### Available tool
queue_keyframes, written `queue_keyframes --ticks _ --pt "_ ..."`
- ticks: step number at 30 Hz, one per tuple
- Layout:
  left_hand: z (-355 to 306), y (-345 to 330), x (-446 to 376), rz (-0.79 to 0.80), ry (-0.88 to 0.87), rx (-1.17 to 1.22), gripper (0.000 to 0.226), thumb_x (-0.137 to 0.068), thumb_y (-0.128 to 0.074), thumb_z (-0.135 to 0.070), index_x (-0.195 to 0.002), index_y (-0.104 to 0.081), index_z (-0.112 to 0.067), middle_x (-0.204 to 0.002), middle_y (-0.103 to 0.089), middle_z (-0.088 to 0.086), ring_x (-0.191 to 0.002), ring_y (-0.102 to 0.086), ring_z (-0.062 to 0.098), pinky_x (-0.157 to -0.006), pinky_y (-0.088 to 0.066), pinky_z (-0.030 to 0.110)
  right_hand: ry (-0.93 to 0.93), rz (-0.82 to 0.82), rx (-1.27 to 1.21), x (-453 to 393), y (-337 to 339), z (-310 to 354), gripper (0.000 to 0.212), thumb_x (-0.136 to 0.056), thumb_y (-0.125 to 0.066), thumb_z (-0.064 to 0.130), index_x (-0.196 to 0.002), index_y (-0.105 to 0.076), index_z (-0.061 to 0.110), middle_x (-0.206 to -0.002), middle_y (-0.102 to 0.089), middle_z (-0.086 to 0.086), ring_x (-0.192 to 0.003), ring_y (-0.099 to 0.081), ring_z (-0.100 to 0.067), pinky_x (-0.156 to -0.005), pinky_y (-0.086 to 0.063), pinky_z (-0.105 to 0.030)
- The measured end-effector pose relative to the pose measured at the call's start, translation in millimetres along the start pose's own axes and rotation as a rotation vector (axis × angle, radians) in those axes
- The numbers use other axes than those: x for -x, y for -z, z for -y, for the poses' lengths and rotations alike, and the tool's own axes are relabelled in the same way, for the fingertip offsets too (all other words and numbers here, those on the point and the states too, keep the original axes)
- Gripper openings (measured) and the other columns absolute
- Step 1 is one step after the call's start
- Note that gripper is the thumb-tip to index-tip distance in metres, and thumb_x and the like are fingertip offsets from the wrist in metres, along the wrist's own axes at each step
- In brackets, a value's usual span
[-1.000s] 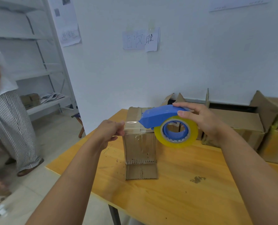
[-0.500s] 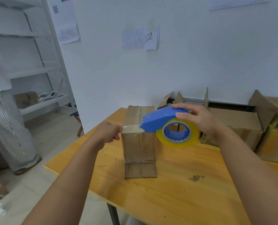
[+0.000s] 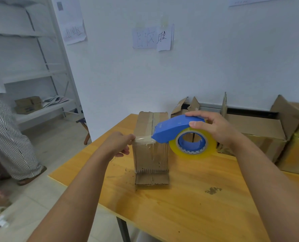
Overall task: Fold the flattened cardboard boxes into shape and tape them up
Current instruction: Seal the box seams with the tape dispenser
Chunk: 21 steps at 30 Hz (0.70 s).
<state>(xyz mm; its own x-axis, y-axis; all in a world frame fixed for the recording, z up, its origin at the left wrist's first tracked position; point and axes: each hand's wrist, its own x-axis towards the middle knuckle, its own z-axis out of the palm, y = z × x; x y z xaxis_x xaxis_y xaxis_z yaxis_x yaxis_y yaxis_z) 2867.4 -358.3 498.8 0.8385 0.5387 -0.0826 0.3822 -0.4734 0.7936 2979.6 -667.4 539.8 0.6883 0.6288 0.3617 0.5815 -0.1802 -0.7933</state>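
Both hands sit much as half a second ago: the right hand (image 3: pixel 213 130) grips the blue tape dispenser (image 3: pixel 178 131) by the cardboard box (image 3: pixel 151 145), the left hand (image 3: pixel 118 143) pinches the tape end (image 3: pixel 142 139) at the box's left edge. Standing upright on the wooden table (image 3: pixel 189 198), the box has its long axis vertical, and the dispenser's nose points left

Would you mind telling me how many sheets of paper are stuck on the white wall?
3 in full view: an overlapping pair above the box, and one at upper left beside the shelving. A further sheet's edge shows at the top right; others may lie outside the frame.
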Motion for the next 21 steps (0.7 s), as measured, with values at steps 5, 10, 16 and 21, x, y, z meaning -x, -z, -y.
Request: queue_keyframes --ticks 5,10,16,21 --pt "-0.4 -14.3 1.9 -0.258 -0.087 -0.386 0.05 -0.098 -0.049 -0.045 -0.124 -0.057 -0.004 -0.108 -0.066 0.009 -0.093 -0.066 0.027 -0.068 -0.055 0.037 -0.011 -0.047 -0.03 0.9 -4.1 -1.9 0.034 -0.088 -0.067 0.044 -0.122 -0.069 0.039 -0.115 -0.066 0.025 -0.106 -0.062 0.004 -0.079 -0.05 -0.01" --pt "10.6 -39.4 30.9 -0.533 -0.674 -0.347 0.043 -0.093 -0.051 -0.032 -0.13 -0.059 -0.013 -0.131 -0.059 0.006 -0.121 -0.05 0.023 -0.099 -0.042 0.038 -0.026 -0.075 -0.068 1.9 -5.6 -1.8 0.03 -0.092 -0.067 0.037 -0.121 -0.07 0.035 -0.116 -0.068 0.018 -0.102 -0.065 0.001 -0.077 -0.052 -0.012" --pt "20.3 -62.3 26.0 -0.472 -0.932 -0.544 0.032 -0.085 -0.076 -0.022 -0.113 -0.064 -0.015 -0.119 -0.065 0.002 -0.107 -0.06 0.024 -0.093 -0.046 0.038 -0.032 -0.083 -0.066 0.6 -9.9 5.1 0.027 -0.091 -0.069 0.036 -0.118 -0.071 0.037 -0.11 -0.068 0.03 -0.103 -0.063 0.006 -0.079 -0.05 -0.008" --pt "29.3 -47.8 7.5 -0.498 -0.993 -0.537 0.025 -0.083 -0.077 -0.016 -0.102 -0.062 -0.02 -0.108 -0.065 -0.003 -0.099 -0.056 0.02 -0.084 -0.04 0.03 -0.013 -0.047 -0.011 -8.3 -24.9 13.6 0.032 -0.089 -0.071 0.041 -0.121 -0.068 0.035 -0.113 -0.064 0.028 -0.1 -0.059 0.014 -0.076 -0.045 -0.002"
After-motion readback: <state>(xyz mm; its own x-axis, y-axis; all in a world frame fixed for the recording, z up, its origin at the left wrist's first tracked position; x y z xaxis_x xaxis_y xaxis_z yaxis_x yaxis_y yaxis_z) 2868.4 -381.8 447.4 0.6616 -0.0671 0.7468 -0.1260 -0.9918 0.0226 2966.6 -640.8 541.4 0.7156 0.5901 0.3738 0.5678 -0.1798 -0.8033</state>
